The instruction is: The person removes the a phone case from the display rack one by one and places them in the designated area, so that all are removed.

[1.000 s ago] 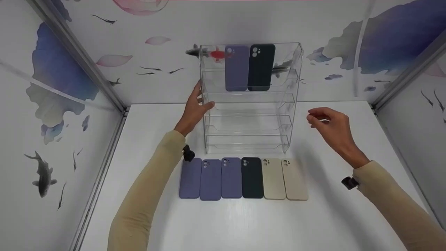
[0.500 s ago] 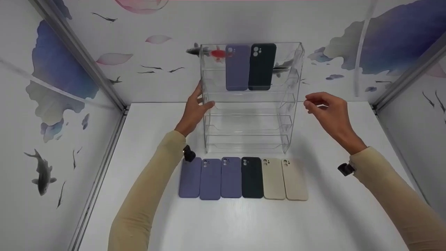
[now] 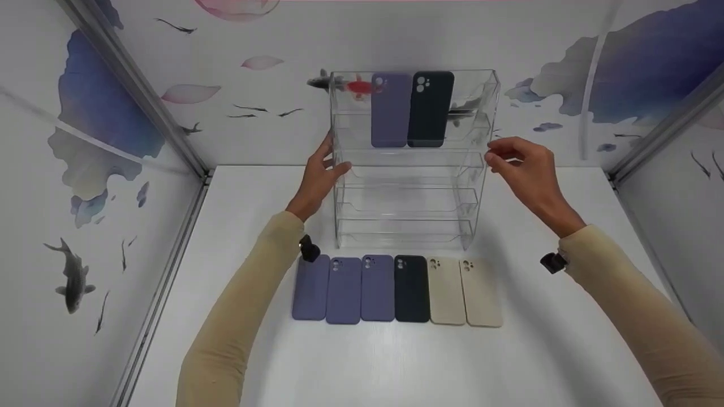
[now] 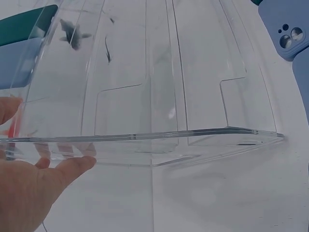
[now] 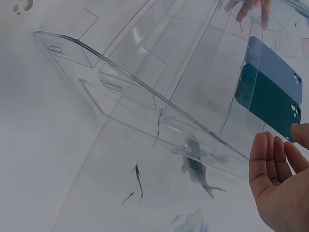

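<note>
A clear acrylic tiered display rack (image 3: 407, 220) stands at the back of the table. My left hand (image 3: 317, 183) grips its left side panel, thumb in front and fingers behind. At the right side panel hovers my right hand (image 3: 526, 169), fingertips right at the edge, fingers loosely bent and holding nothing. On the rack's top tier a purple phone case (image 3: 390, 110) leans beside a dark green phone case (image 3: 431, 110). In the right wrist view, the green case (image 5: 268, 101) lies just beyond my right fingertips.
In front of the rack lies a row of phone cases: three purple (image 3: 344, 294), one dark green (image 3: 412, 291) and two cream (image 3: 447, 294). White printed panels (image 3: 271, 130) enclose the white table (image 3: 384, 367) at back and sides.
My right hand has moved up and left to the rack's right side panel. My left hand keeps its grip; the rack and cases stay in place.
</note>
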